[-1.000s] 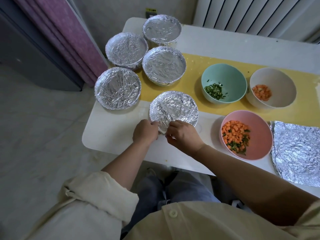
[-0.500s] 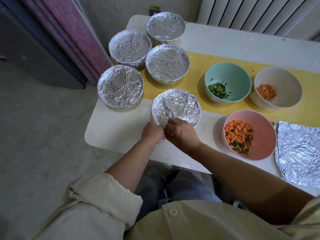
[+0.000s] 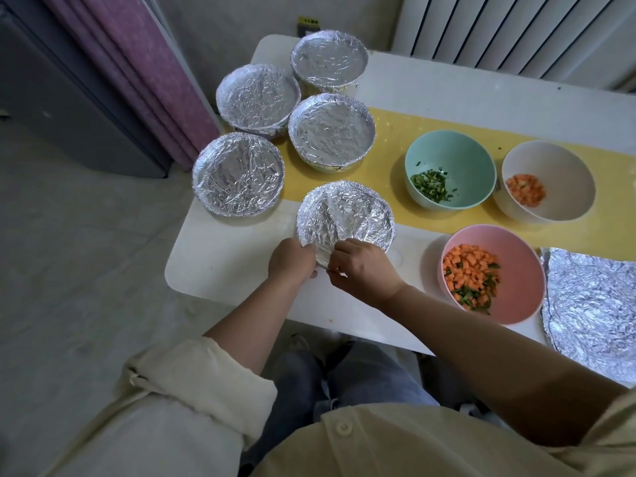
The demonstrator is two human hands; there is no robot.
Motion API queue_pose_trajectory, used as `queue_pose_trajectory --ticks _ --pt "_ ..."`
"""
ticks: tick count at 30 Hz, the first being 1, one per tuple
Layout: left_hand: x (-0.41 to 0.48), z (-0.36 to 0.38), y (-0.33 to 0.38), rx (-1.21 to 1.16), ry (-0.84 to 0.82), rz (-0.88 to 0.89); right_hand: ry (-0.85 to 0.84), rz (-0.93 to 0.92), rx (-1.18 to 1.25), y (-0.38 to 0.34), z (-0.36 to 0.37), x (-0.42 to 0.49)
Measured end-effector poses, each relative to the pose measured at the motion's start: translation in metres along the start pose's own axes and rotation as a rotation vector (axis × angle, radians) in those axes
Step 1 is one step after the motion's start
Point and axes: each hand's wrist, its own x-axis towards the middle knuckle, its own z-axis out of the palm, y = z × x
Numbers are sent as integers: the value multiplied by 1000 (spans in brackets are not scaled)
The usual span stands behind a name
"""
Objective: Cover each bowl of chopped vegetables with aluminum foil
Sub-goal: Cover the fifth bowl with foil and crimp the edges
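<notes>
**Both hands pinched the foil at the front bowl's near rim**

The foil cover [image 3: 347,211] sat crumpled over a bowl on the white bench [image 3: 220,266], just in front of the person; the bowl beneath it was hidden. The left hand [image 3: 290,258] was curled against the cover's near-left edge, fingers gripping the foil. The right hand [image 3: 361,266], beside it, pinched a loose fold of the same edge between thumb and fingertips.

Four more covered bowls clustered behind and to the left: the left-edge bowl [image 3: 238,173], the back-left bowl [image 3: 258,96], the runner bowl [image 3: 331,127] and the far-corner bowl [image 3: 329,58].

To the right, three bowls stood uncovered. The teal bowl [image 3: 457,149] of chopped greens and the beige bowl [image 3: 564,160] of diced carrot were on the yellow runner [image 3: 395,139]. The pink bowl [image 3: 519,270], holding carrot mixed with greens, stood nearer the person. A flat foil sheet [image 3: 592,304] lay just right of the pink bowl.

A purple curtain [image 3: 155,63] hung beyond the bench's left end, and a white radiator [image 3: 516,29] behind it.
</notes>
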Motion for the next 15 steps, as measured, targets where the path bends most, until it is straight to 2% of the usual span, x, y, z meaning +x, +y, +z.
queue_pose_trajectory --ticks 5,11,15 --pt "-9 10 -6 -121 -71 -84 -11 -43 -13 -5 0 4" --pt "0 4 -1 -36 -101 -47 35 -64 -10 -3 2 2" --pt "4 -3 3 22 -109 -18 -31 -38 7 5 -4 -2"
